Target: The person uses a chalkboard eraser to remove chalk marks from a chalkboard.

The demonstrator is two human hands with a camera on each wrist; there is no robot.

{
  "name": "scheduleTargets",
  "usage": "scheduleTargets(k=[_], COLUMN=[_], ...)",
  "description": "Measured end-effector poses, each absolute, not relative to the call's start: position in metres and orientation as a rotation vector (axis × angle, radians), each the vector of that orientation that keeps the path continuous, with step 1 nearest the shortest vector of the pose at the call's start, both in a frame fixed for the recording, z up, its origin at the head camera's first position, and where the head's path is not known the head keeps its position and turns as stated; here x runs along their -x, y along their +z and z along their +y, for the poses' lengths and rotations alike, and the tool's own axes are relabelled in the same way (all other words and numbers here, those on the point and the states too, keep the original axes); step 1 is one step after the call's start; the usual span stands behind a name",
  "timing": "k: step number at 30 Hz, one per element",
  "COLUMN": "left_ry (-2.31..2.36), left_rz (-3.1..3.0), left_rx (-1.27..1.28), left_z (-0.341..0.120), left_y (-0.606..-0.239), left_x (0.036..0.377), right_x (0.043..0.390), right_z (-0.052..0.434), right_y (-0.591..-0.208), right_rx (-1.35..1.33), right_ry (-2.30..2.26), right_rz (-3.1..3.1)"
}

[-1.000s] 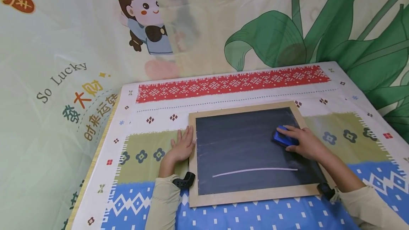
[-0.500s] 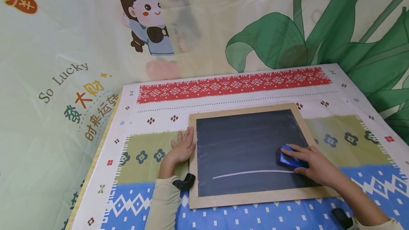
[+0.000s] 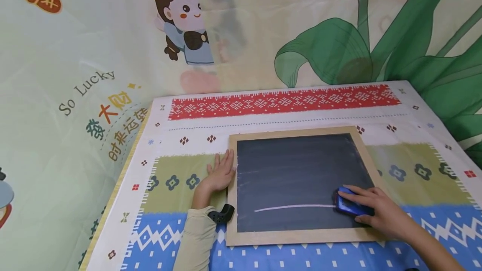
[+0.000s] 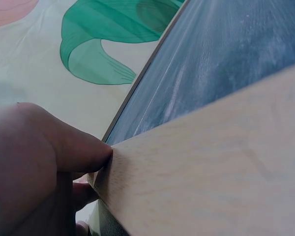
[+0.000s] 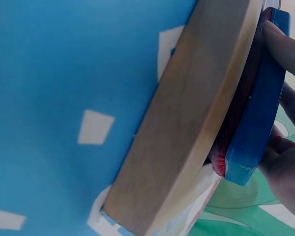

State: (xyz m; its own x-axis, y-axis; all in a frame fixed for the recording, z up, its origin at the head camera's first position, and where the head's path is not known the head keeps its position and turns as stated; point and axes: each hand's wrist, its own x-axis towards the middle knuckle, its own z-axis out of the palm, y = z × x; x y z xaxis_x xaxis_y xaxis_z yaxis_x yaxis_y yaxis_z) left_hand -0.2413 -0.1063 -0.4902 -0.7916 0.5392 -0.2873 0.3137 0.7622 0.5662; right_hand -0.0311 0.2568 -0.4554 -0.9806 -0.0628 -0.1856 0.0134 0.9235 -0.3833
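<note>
A person sits at a table (image 3: 263,114) covered with a patterned cloth in red, white, olive and blue. On the cloth lies a small chalkboard (image 3: 297,170) with a pale wooden frame, flat, a little to the right of the middle of the table.

The right hand (image 3: 380,212) is at the near right corner of the chalkboard. Its fingers are curled over a blue eraser (image 3: 352,207) and grip it from above. The eraser is pressed flat on the dark surface, close to the right side of the frame. In the right wrist view the eraser (image 5: 258,108) shows a blue back and a dark red pad under it, and the pad lies on the board just beside the wooden frame (image 5: 196,118).

A thin white chalk line (image 3: 293,207) runs across the near part of the chalkboard, from left to right. Its right end meets the eraser. The rest of the surface is grey with pale smears of chalk dust.

The left hand (image 3: 220,172) lies flat on the cloth, fingers straight and pointing to the far side. It touches the outer left edge of the frame. In the left wrist view one finger (image 4: 81,147) presses against the wood of the frame (image 4: 211,172). The two hands are well apart, one on each side of the board.

Behind the table hangs a printed curtain (image 3: 113,32) with a cartoon figure, green leaves and the words "So Lucky".
</note>
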Motion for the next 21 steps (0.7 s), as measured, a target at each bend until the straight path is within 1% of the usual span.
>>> scheduleTargets(k=[6, 9, 21], left_ry=[0.689, 0.690, 0.686], left_rz=[2.514, 2.515, 2.526], left_rx=[-0.639, -0.635, -0.639], left_z=[-0.105, -0.106, -0.103], left_y=[-0.491, -0.490, -0.491], left_x=[0.242, 0.243, 0.242], right_x=[0.037, 0.042, 0.077], right_z=[0.255, 0.247, 0.180], right_y=[-0.451, -0.450, -0.442], right_rx=[0.124, 0.155, 0.441], right_ry=[-0.550, -0.571, -0.619], right_rz=[2.915, 2.899, 2.795])
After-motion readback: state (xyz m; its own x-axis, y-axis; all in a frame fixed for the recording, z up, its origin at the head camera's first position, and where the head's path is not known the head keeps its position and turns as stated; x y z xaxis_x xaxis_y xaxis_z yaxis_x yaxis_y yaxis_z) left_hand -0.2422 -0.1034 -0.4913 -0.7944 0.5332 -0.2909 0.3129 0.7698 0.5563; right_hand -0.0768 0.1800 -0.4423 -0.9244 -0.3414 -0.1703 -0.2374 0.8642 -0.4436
